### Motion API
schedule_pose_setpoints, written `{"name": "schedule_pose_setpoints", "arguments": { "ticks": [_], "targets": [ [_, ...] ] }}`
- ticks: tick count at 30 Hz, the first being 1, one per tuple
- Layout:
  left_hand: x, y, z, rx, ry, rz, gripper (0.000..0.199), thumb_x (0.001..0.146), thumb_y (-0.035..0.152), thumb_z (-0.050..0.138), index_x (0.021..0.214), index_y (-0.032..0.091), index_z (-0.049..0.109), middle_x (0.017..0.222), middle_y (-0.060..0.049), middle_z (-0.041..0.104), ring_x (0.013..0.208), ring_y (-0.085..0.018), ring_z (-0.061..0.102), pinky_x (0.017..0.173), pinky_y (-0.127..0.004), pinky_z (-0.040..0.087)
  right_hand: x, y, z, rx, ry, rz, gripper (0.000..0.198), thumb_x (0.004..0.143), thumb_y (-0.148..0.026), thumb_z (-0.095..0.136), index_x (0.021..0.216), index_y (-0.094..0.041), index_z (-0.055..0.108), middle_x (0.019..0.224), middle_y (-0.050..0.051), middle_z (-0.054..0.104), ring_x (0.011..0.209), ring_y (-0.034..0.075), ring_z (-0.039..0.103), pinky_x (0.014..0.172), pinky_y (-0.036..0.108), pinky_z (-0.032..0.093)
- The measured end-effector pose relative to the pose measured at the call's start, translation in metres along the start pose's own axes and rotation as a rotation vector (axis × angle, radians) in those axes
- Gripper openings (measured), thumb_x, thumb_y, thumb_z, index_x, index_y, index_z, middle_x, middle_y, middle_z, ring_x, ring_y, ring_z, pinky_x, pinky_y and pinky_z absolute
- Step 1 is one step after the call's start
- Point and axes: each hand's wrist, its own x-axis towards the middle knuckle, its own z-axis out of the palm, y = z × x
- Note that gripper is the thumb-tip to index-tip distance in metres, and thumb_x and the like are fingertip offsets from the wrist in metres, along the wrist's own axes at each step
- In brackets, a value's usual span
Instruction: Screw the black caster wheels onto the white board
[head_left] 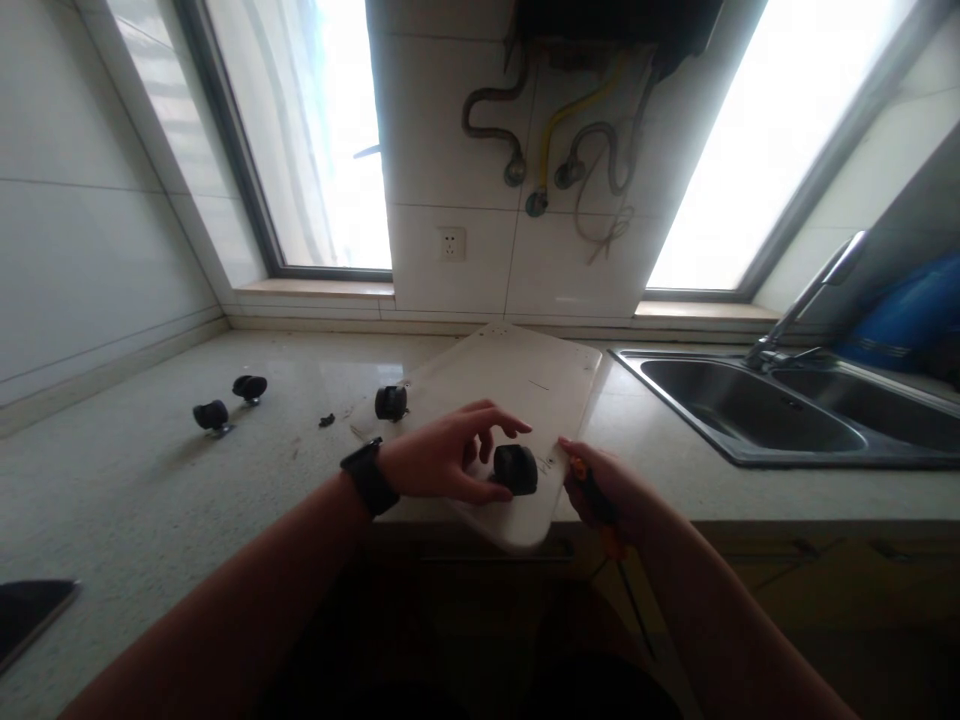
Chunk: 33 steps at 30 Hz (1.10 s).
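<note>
A white board (517,380) with rounded corners lies on the counter, its near corner jutting past the front edge. On that near part stands a black caster wheel (515,470). My left hand (457,455), with a dark watch (369,478) at the wrist, is open around the caster. Its thumb is at the caster's lower left and the fingers arch above, apart. My right hand (611,490) is closed on the black and orange handle of a screwdriver (592,490), whose shaft points down and toward me. Its fingertips are at the board's right edge.
Another caster (391,402) is at the board's left edge. Two loose casters (250,388) (211,416) and a small dark piece (326,420) lie on the counter (247,500). A double sink (750,405) with a tap (806,300) is at right. A dark flat object (34,610) lies at lower left.
</note>
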Motion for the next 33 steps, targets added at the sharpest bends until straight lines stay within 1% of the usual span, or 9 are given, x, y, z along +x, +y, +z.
{"name": "schedule_pose_setpoints", "arguments": {
  "ticks": [5, 8, 14, 18, 21, 24, 27, 31, 33],
  "targets": [
    [-0.004, 0.002, -0.008, -0.059, -0.062, -0.061, 0.072, 0.075, 0.028, 0.081, 0.140, 0.027, 0.052, 0.102, -0.003, 0.061, 0.072, -0.010, 0.054, 0.064, -0.024, 0.048, -0.004, 0.007, 0.008, 0.038, -0.019, -0.021, 0.045, 0.094, -0.055, 0.049, 0.066, -0.020, 0.054, 0.046, 0.000, 0.049, 0.033, 0.010, 0.041, 0.032, 0.022, 0.033],
    [-0.008, 0.007, -0.018, -0.101, -0.163, -0.127, 0.072, 0.078, 0.023, 0.076, 0.145, 0.027, 0.049, 0.099, -0.002, 0.061, 0.073, -0.011, 0.054, 0.065, -0.024, 0.047, -0.008, 0.010, 0.015, 0.063, -0.012, -0.034, 0.047, 0.094, -0.055, 0.049, 0.064, -0.020, 0.054, 0.045, 0.000, 0.049, 0.034, 0.009, 0.041, 0.033, 0.022, 0.033],
    [-0.026, 0.018, -0.057, -0.138, -0.289, -0.221, 0.075, 0.080, 0.014, 0.066, 0.150, 0.028, 0.045, 0.124, -0.009, 0.064, 0.093, -0.017, 0.061, 0.078, -0.028, 0.051, -0.018, 0.022, 0.046, 0.116, 0.021, -0.060, 0.046, 0.094, -0.057, 0.050, 0.067, -0.020, 0.056, 0.049, -0.001, 0.052, 0.036, 0.009, 0.045, 0.036, 0.022, 0.037],
    [-0.039, 0.024, -0.079, -0.061, -0.295, -0.301, 0.071, 0.082, 0.015, 0.065, 0.149, 0.028, 0.046, 0.131, -0.008, 0.064, 0.104, -0.019, 0.061, 0.091, -0.033, 0.051, -0.028, 0.024, 0.056, -0.016, -0.053, -0.034, 0.050, 0.092, -0.061, 0.050, 0.067, -0.019, 0.059, 0.050, 0.001, 0.054, 0.038, 0.011, 0.048, 0.036, 0.023, 0.038],
    [-0.047, 0.026, -0.089, -0.036, -0.266, -0.382, 0.066, 0.087, 0.021, 0.063, 0.150, 0.028, 0.045, 0.133, -0.009, 0.063, 0.107, -0.021, 0.060, 0.093, -0.035, 0.050, -0.031, 0.018, 0.035, -0.059, -0.057, -0.053, 0.044, 0.093, -0.055, 0.055, 0.068, -0.019, 0.059, 0.051, 0.001, 0.053, 0.038, 0.010, 0.047, 0.036, 0.021, 0.036],
    [-0.052, 0.026, -0.093, -0.020, -0.267, -0.445, 0.060, 0.090, 0.028, 0.063, 0.148, 0.027, 0.047, 0.130, -0.009, 0.063, 0.104, -0.021, 0.061, 0.090, -0.033, 0.050, -0.024, 0.010, -0.005, 0.149, 0.118, -0.105, 0.030, 0.094, -0.044, 0.054, 0.077, -0.020, 0.057, 0.060, -0.001, 0.055, 0.038, 0.009, 0.046, 0.034, 0.021, 0.032],
    [-0.052, 0.027, -0.094, 0.046, -0.277, -0.498, 0.054, 0.089, 0.035, 0.064, 0.142, 0.026, 0.054, 0.115, -0.006, 0.066, 0.096, -0.019, 0.061, 0.085, -0.030, 0.049, -0.010, 0.001, -0.043, 0.325, 0.260, -0.106, 0.020, 0.091, -0.041, 0.060, 0.094, -0.021, 0.057, 0.074, -0.002, 0.059, 0.040, 0.006, 0.044, 0.035, 0.020, 0.032],
    [-0.051, 0.028, -0.089, 0.193, -0.246, -0.555, 0.051, 0.088, 0.042, 0.066, 0.134, 0.022, 0.058, 0.097, -0.002, 0.066, 0.082, -0.016, 0.059, 0.073, -0.026, 0.046, 0.010, -0.008, -0.064, 0.349, 0.204, -0.044, 0.027, 0.092, -0.045, 0.058, 0.105, -0.021, 0.056, 0.072, -0.002, 0.056, 0.043, 0.007, 0.045, 0.037, 0.018, 0.033],
    [-0.053, 0.028, -0.086, 0.271, -0.207, -0.605, 0.040, 0.088, 0.048, 0.065, 0.115, 0.019, 0.065, 0.087, -0.002, 0.066, 0.072, -0.016, 0.057, 0.065, -0.026, 0.044, 0.021, -0.011, -0.065, 0.348, 0.175, -0.013, 0.030, 0.093, -0.047, 0.056, 0.105, -0.020, 0.055, 0.069, -0.002, 0.055, 0.043, 0.007, 0.044, 0.037, 0.018, 0.033]
  ]
}}
